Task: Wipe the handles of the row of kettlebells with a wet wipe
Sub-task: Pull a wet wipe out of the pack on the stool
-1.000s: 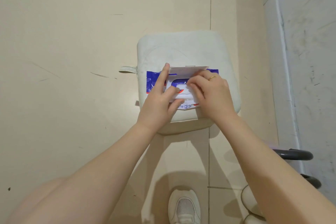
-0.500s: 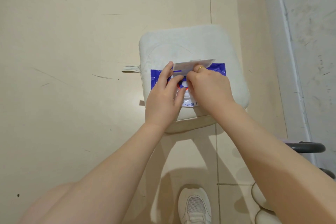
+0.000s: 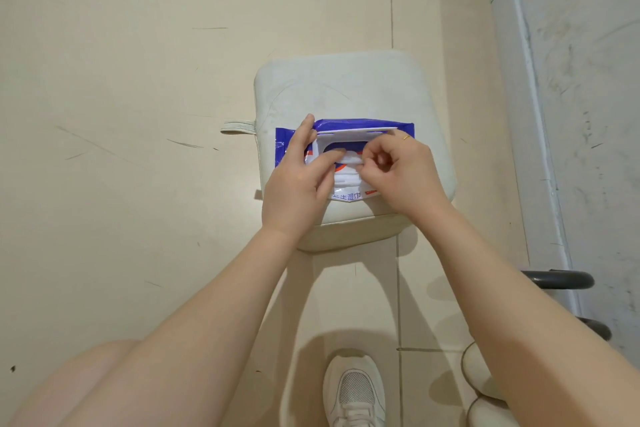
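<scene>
- Kettlebells: only two dark handles [image 3: 557, 279] show, at the right edge by the wall [image 3: 588, 114], on the floor [image 3: 121, 114], partly hidden behind the right forearm. Bodies are out of view.
- Wet wipe [image 3: 348, 163]: white, poking out of the pack opening, not yet free of the pack.
- Wipe pack [image 3: 363, 124]: blue and white, lying flat on a white padded stool [image 3: 339, 87], toward its near half. White flip lid [image 3: 356, 132] is raised and hinged back at the far side.
- Left hand [image 3: 298, 184]: laid flat on the left part of the pack, fingers spread, index along the left edge of the lid, another fingertip at the opening. Pressing down, not gripping anything.
- Right hand [image 3: 398, 170]: fingers curled, thumb and fingertips pinched together on the edge of the wet wipe at the opening. Gold ring [image 3: 406, 138] on one finger.
- Stool has a small strap loop [image 3: 239, 126] on its left side.
- White sneaker [image 3: 355, 392] on the floor below the stool, between the forearms; bare knee at the lower left.
- Two pale rounded items [image 3: 479, 378] at the lower right, partly hidden by the right arm; can't tell what they are.
</scene>
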Demonstrator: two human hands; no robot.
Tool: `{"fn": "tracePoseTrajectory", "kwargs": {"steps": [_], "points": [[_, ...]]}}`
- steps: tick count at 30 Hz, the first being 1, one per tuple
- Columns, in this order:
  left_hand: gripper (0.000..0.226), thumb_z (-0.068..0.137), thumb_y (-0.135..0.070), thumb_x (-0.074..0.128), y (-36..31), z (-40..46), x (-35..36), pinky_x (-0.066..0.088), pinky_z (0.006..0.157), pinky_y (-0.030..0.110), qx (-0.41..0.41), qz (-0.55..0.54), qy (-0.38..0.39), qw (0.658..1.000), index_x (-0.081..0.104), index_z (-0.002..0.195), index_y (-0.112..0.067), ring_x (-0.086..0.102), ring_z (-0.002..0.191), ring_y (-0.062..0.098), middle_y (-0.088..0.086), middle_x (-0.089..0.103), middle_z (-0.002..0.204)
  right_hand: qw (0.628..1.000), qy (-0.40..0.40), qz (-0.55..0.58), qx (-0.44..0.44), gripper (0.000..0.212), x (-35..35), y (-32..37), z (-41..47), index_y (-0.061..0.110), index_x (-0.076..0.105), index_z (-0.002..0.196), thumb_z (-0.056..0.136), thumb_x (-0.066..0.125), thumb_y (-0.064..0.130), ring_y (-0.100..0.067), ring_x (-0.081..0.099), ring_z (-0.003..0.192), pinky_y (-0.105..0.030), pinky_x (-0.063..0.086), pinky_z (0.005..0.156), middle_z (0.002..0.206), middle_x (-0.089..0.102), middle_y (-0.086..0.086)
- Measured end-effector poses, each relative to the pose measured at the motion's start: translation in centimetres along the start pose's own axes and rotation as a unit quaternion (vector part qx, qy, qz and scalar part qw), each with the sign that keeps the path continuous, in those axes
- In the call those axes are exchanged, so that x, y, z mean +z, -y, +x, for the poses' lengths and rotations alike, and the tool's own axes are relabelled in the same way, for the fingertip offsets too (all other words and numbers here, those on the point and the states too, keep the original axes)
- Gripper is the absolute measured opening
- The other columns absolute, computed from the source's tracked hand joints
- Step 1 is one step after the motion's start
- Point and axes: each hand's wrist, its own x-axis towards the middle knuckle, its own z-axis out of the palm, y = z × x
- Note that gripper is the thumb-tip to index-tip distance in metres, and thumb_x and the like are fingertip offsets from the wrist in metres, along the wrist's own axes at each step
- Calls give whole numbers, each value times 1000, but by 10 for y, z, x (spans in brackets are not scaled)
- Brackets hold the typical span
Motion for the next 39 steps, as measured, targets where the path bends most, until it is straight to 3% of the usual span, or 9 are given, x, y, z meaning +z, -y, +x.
{"fn": "tracePoseTrajectory", "kwargs": {"steps": [5, 8, 13, 17, 22, 27, 30, 35, 39], "points": [[30, 85, -26, 44, -1, -1, -2, 45, 72, 24, -14, 0, 8, 1000, 72, 97, -23, 49, 122, 15, 9, 43, 144, 997, 45, -63, -2, 16, 3, 16, 0, 9, 65, 98, 86, 56, 15, -20, 53, 75, -29, 43, 71, 96, 54, -4], [29, 85, -26, 45, -2, -1, -2, 48, 75, 27, -20, -10, 6, 1000, 71, 97, -23, 48, 124, 16, 8, 40, 146, 976, 79, -198, -35, 19, 3, 26, 5, 11, 65, 99, 91, 50, 21, -32, 58, 81, -34, 44, 67, 107, 55, -8], [25, 85, -16, 49, -2, 0, 0, 54, 72, 35, -9, 4, -4, 1000, 72, 94, -18, 55, 121, 24, 13, 43, 144, 967, 85, -242, 10, 11, -5, 31, 14, 7, 54, 87, 89, 45, 13, -28, 45, 75, -30, 28, 61, 94, 50, -8], [28, 85, -19, 46, 0, 0, 1, 54, 68, 37, -4, 11, -7, 1000, 73, 93, -18, 56, 119, 23, 12, 44, 144, 976, 102, -194, 5, 13, -13, 26, 12, 8, 56, 93, 91, 48, 18, -28, 52, 88, -30, 34, 65, 105, 57, -10], [29, 85, -24, 45, -1, -1, 0, 54, 67, 35, -10, 14, -16, 1000, 73, 93, -18, 55, 119, 20, 12, 46, 143, 957, 92, -272, -31, 19, -2, 24, 10, 9, 61, 98, 92, 43, 14, -34, 57, 87, -30, 32, 63, 101, 57, -10], [33, 83, -27, 44, -2, -1, 0, 51, 71, 29, -31, 4, -22, 999, 72, 94, -14, 54, 118, 16, 10, 47, 142, 990, 100, -22, 101, 11, -12, 11, 6, 15, 56, 76, 84, 49, 12, -18, 48, 70, -27, 34, 65, 72, 54, 2], [34, 82, -28, 44, -2, -1, -1, 49, 70, 27, -34, 9, -17, 999, 73, 91, -14, 55, 117, 16, 8, 48, 142, 968, 103, 176, 149, 15, -24, 2, -3, 15, 56, 71, 83, 53, 6, -18, 51, 70, -34, 42, 69, 70, 54, -1], [33, 84, -30, 45, -3, -1, -4, 42, 71, 23, -36, 14, -8, 999, 73, 97, -18, 60, 113, 21, 8, 50, 139, 993, 107, -40, 22, 18, -13, 16, 2, 19, 62, 103, 87, 55, 21, -15, 49, 77, -26, 40, 72, 101, 53, 4], [28, 84, -27, 48, -2, 0, -4, 48, 68, 27, -31, 19, 1, 999, 73, 94, -20, 61, 109, 24, 9, 50, 139, 991, 74, -92, 58, 23, -2, 25, 4, 16, 69, 93, 91, 51, 29, -21, 56, 89, -35, 48, 76, 101, 62, -5]]}}
